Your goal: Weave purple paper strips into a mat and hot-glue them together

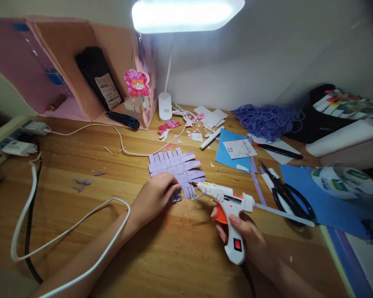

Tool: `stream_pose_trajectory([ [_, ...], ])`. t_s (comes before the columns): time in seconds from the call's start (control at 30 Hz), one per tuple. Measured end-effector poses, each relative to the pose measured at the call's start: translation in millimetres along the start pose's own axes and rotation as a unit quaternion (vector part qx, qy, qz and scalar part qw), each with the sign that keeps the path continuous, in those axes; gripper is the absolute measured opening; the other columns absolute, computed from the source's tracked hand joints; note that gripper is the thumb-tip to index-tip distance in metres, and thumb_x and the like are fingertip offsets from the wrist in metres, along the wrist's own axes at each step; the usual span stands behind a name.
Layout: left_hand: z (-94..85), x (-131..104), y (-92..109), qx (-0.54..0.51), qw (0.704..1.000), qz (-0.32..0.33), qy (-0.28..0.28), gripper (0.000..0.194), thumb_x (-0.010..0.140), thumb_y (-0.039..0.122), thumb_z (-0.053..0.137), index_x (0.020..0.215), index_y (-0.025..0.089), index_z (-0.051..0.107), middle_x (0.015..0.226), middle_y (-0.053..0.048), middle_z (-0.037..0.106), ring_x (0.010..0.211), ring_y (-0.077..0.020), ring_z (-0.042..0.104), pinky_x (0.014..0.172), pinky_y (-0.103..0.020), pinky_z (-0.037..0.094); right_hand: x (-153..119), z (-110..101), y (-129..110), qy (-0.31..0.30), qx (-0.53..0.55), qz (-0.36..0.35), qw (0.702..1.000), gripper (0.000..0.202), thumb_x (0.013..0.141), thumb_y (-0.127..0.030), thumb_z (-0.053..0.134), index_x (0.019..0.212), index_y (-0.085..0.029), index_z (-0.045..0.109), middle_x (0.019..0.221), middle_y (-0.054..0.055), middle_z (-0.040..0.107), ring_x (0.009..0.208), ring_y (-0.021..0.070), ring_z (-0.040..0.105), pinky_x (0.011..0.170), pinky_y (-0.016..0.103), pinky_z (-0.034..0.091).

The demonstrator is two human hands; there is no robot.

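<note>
A woven mat of purple paper strips (177, 167) lies flat on the wooden table, its strip ends sticking out loose around the edges. My left hand (158, 192) is at the mat's lower left, thumb and index finger pinched on the edge of the paper. In my right hand (242, 231) is a white glue gun (226, 196), fingers wrapped round its handle by the orange trigger. The metal nozzle points left, right at the mat's lower right strips. A glue stick (286, 214) protrudes from the gun's back.
Black scissors (286, 194), blue paper (335, 207) and a tape roll (345, 182) lie right. Behind are paper scraps (197, 136), a marker (211, 138) and purple yarn (267, 120). A white cable (81, 231) crosses my left forearm. A pink box (112, 37) stands back left.
</note>
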State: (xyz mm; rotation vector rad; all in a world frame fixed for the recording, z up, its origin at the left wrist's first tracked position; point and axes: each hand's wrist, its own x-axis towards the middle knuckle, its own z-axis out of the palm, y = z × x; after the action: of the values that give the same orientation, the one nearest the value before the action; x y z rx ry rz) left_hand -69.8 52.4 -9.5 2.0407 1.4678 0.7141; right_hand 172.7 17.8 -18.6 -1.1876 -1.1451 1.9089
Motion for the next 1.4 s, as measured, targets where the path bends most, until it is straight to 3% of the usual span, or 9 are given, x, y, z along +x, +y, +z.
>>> stream_pose_trajectory([
  [0.23,2.8,-8.7,9.3,0.154,0.984,0.084,-0.033,0.017,0.091,0.024,0.052,0.084,0.014,0.063,0.086,-0.007,0.061,0.077,-0.0184,0.055,0.067,-0.030,0.045,0.7,-6.6,6.4,0.025,0.055,-0.029,0.998,0.037,0.082,-0.052,0.054,0.094,-0.018,0.063,0.060,0.000,0.058,0.051,0.0112,0.048,0.047,0.020,0.038],
  [0.4,5.2,-10.3,13.3,0.201,0.972,0.109,-0.062,0.017,0.091,0.025,0.052,0.089,0.012,0.062,0.089,-0.008,0.060,0.077,-0.0193,0.055,0.065,-0.032,0.046,1.6,-5.8,2.7,0.028,0.042,-0.028,0.998,0.041,0.080,-0.056,0.055,0.090,-0.017,0.065,0.059,0.000,0.057,0.049,0.0102,0.047,0.044,0.019,0.037],
  [0.53,5.2,-11.7,14.0,0.201,0.969,0.125,-0.064,0.021,0.091,0.028,0.052,0.081,0.012,0.061,0.085,-0.007,0.060,0.074,-0.0184,0.056,0.063,-0.031,0.046,3.4,-7.1,2.5,0.019,0.032,-0.034,0.999,0.040,0.082,-0.055,0.053,0.093,-0.017,0.063,0.058,0.000,0.057,0.047,0.0107,0.047,0.043,0.020,0.036],
  [0.63,5.8,-10.3,14.8,0.195,0.973,0.114,-0.042,0.027,0.092,0.032,0.051,0.075,0.014,0.060,0.079,-0.006,0.061,0.069,-0.0174,0.056,0.062,-0.031,0.046,3.7,-6.9,1.9,0.012,0.033,-0.032,0.999,0.041,0.083,-0.055,0.051,0.095,-0.016,0.061,0.057,-0.001,0.056,0.047,0.0105,0.045,0.044,0.020,0.035],
  [0.77,11.7,-2.3,16.1,0.189,0.976,0.105,-0.002,0.027,0.083,0.040,0.062,0.090,0.013,0.061,0.091,-0.009,0.064,0.078,-0.0213,0.059,0.066,-0.033,0.048,2.7,-3.9,-1.0,0.025,0.032,-0.018,0.999,0.042,0.083,-0.055,0.050,0.095,-0.016,0.059,0.056,-0.002,0.053,0.046,0.0099,0.041,0.043,0.021,0.033],
  [0.93,17.3,4.7,14.5,0.162,0.981,0.110,0.001,0.019,0.089,0.032,0.055,0.083,0.015,0.062,0.090,-0.008,0.065,0.081,-0.0194,0.060,0.068,-0.031,0.047,1.9,-0.4,-6.4,0.051,0.016,-0.014,0.998,0.041,0.083,-0.054,0.049,0.093,-0.016,0.059,0.055,-0.002,0.051,0.046,0.0103,0.041,0.043,0.021,0.033],
  [1.07,17.7,7.0,11.7,0.115,0.991,0.073,0.016,0.021,0.094,0.025,0.045,0.084,0.015,0.062,0.085,-0.006,0.064,0.078,-0.0167,0.059,0.069,-0.029,0.046,-2.0,-1.8,-11.3,0.074,-0.044,-0.012,0.996,0.041,0.081,-0.056,0.050,0.084,-0.016,0.058,0.054,-0.002,0.051,0.046,0.0105,0.043,0.044,0.021,0.035],
  [1.23,22.0,10.8,9.4,0.091,0.994,0.020,0.059,0.019,0.093,0.025,0.048,0.084,0.015,0.061,0.081,-0.005,0.065,0.075,-0.0171,0.058,0.069,-0.030,0.044,-8.1,-2.6,-15.0,0.051,-0.148,-0.015,0.987,0.039,0.085,-0.054,0.045,0.080,-0.017,0.057,0.056,-0.001,0.052,0.050,0.0117,0.047,0.047,0.023,0.039],
  [1.4,25.0,11.3,8.8,0.083,0.994,0.017,0.074,0.020,0.093,0.026,0.048,0.084,0.016,0.062,0.081,-0.005,0.065,0.074,-0.0169,0.059,0.068,-0.030,0.043,-8.0,5.7,-21.7,0.060,-0.157,0.006,0.986,0.040,0.081,-0.056,0.046,0.076,-0.017,0.057,0.053,-0.001,0.051,0.048,0.0132,0.048,0.045,0.025,0.040],
])
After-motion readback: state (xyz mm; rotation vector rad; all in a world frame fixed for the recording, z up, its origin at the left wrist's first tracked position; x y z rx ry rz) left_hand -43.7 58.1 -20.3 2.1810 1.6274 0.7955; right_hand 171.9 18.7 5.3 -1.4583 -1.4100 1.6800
